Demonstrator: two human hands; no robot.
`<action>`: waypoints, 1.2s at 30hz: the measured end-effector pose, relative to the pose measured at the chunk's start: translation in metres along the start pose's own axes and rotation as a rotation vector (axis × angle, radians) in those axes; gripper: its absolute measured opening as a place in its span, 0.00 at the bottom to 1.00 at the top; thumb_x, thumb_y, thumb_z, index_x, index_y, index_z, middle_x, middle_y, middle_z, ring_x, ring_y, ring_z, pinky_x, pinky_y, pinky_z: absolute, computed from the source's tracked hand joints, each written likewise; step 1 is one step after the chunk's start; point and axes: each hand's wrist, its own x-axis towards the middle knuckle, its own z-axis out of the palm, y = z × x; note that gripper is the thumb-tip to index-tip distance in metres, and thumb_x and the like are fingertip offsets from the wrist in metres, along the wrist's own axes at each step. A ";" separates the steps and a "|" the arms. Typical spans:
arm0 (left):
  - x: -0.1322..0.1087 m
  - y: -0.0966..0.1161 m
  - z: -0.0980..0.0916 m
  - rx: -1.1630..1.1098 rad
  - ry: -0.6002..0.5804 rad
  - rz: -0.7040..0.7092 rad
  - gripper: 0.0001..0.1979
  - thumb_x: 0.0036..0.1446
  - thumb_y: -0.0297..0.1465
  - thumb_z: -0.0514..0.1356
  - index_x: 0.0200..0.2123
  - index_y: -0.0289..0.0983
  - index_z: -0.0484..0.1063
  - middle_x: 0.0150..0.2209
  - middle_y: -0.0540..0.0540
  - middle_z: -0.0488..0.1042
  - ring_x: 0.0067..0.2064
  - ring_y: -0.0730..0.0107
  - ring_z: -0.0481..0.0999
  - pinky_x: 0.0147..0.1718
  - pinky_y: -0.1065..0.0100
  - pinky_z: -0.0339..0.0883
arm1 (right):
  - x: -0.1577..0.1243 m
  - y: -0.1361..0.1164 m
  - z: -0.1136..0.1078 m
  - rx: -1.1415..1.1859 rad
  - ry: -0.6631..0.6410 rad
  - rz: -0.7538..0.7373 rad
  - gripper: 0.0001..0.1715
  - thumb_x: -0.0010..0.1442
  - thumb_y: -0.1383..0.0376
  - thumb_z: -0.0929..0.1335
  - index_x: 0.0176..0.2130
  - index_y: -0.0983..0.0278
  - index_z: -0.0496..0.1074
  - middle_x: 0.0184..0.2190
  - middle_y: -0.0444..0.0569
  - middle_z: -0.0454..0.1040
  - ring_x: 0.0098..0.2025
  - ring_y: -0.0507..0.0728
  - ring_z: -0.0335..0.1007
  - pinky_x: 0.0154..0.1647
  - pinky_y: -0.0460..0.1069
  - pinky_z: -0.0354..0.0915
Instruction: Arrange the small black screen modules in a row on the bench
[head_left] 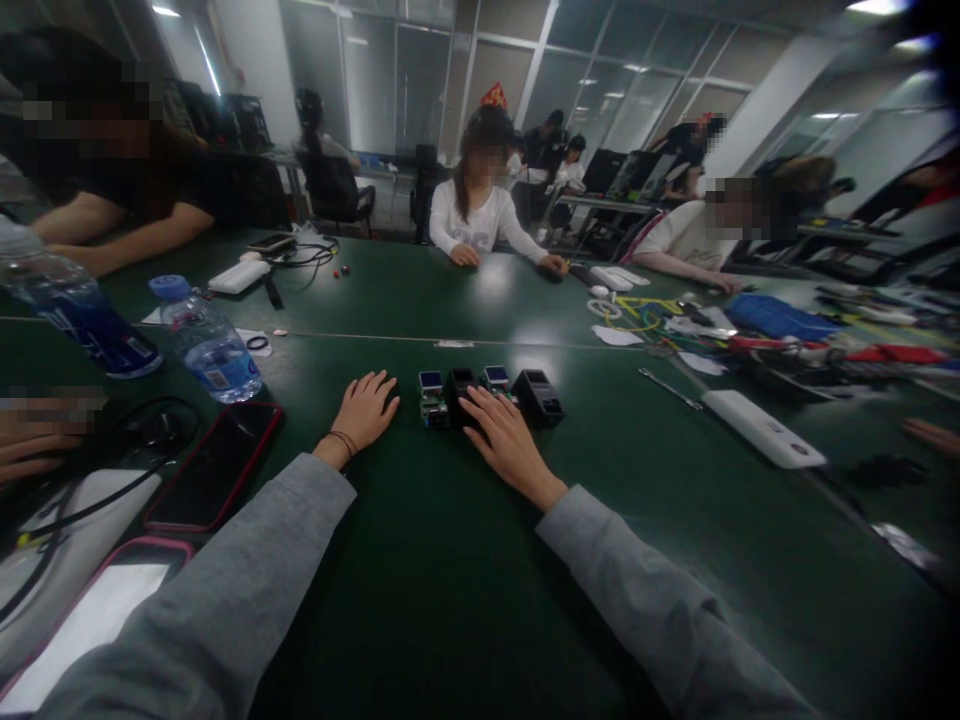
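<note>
My left hand [364, 410] lies flat on the green table, fingers spread, a little left of a short row of small devices. At the row's left end stands a circuit board with a small screen [433, 400]. Beside it is a black plastic case [460, 383], partly covered by the fingers of my right hand [504, 436]. That hand rests open over the middle of the row, its fingers stretched out; whether it presses on the case I cannot tell. Behind its fingers shows a second board with a screen [496, 377]. Another black case [538, 397] ends the row at the right.
To the left are a clear water bottle [214, 345], a blue-labelled bottle [97, 320] and a red-edged phone [217, 465]. At right lie a wrench [670, 388], a white power strip [765, 428] and a heap of cables [645, 312]. Several people sit around the table.
</note>
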 end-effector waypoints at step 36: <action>-0.001 -0.001 0.002 -0.006 0.048 0.014 0.25 0.73 0.42 0.48 0.66 0.40 0.68 0.70 0.38 0.66 0.72 0.47 0.63 0.69 0.42 0.57 | -0.023 0.040 -0.001 -0.148 0.196 0.185 0.22 0.78 0.58 0.60 0.63 0.62 0.69 0.65 0.58 0.70 0.72 0.66 0.57 0.74 0.69 0.47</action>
